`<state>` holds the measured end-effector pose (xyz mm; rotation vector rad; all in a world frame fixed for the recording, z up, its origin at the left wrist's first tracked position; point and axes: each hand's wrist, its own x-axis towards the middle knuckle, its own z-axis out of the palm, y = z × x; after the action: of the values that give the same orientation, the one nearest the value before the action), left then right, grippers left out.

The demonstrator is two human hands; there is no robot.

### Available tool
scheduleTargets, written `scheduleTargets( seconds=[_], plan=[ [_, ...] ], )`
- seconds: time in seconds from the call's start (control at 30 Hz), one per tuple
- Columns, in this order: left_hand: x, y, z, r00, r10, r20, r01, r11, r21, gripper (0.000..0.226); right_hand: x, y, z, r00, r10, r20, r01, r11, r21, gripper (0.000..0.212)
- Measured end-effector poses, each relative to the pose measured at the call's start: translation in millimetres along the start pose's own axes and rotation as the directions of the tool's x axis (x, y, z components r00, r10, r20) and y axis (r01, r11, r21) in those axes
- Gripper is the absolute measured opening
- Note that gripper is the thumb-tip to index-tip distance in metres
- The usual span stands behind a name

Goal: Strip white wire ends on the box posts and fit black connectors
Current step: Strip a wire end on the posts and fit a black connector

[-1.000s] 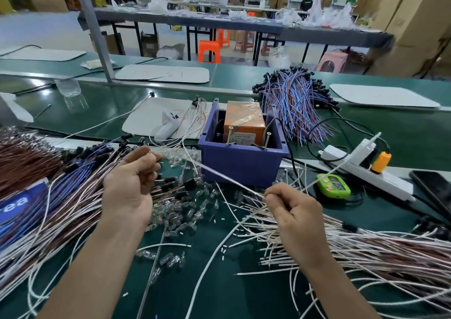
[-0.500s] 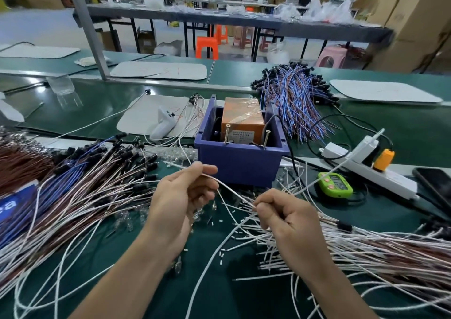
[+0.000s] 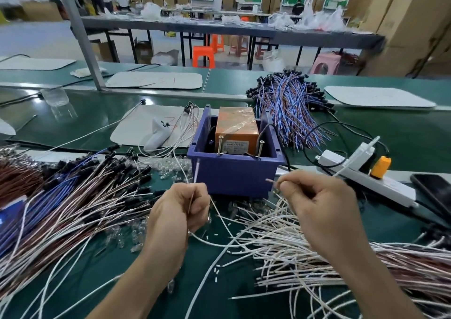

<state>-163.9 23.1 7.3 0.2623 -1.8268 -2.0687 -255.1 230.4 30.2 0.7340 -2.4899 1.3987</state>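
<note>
My left hand (image 3: 179,209) pinches a thin white wire (image 3: 196,171) whose free end sticks up in front of the blue box (image 3: 234,172). My right hand (image 3: 314,201) pinches the wire's other end, its pinkish tip (image 3: 270,180) poking out to the left just before the box's right front corner. Two upright metal posts (image 3: 220,144) stand at the box's front rim, before an orange block (image 3: 238,123). A heap of loose white wires (image 3: 280,245) lies under my right hand. Finished wires with black connectors (image 3: 117,172) lie at the left.
Small clear parts (image 3: 127,235) lie scattered on the green mat. A bundle of blue and purple wires (image 3: 290,108) lies behind the box. A white power strip (image 3: 380,179) with an orange plug, a phone (image 3: 434,191) and a white handheld tool (image 3: 157,135) sit around it.
Both hands have risen toward the box front. The left hand moved right and now holds the wire end upright; the right hand lifted its end up beside the box corner.
</note>
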Motion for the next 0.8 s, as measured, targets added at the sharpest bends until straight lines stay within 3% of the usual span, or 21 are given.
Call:
scheduleTargets(
  seconds=[0.1,0.3,0.47,0.6,0.7,0.8],
  plan=[
    [-2,-3,5,0.999,0.033,0.043,-0.041,0.982,0.185,0.020,20,-12,-18,0.997,-0.056,0.053,0.061,0.991,-0.116,0.018],
    [-3,-11,14,0.994,0.082,0.076,-0.103,0.931,0.350,0.041,46,-19,-20,0.995,-0.075,0.070,0.079,0.995,-0.062,0.015],
    [1,-1,25,0.985,0.167,-0.039,-0.132,0.880,0.456,0.032,46,-6,-7,0.990,-0.031,0.139,0.042,0.996,-0.074,0.018],
    [16,15,24,0.971,0.236,-0.031,-0.168,0.772,0.613,0.035,54,-2,-6,0.986,-0.046,0.160,0.052,0.998,-0.030,0.017],
    [19,21,21,0.965,0.262,-0.016,-0.175,0.689,0.703,0.024,59,-6,-3,0.986,-0.087,0.141,0.090,0.996,-0.012,0.015],
    [13,16,19,0.947,0.297,-0.122,-0.141,0.725,0.674,0.010,59,-4,-2,0.988,-0.106,0.112,0.113,0.992,-0.055,0.015]
  ],
)
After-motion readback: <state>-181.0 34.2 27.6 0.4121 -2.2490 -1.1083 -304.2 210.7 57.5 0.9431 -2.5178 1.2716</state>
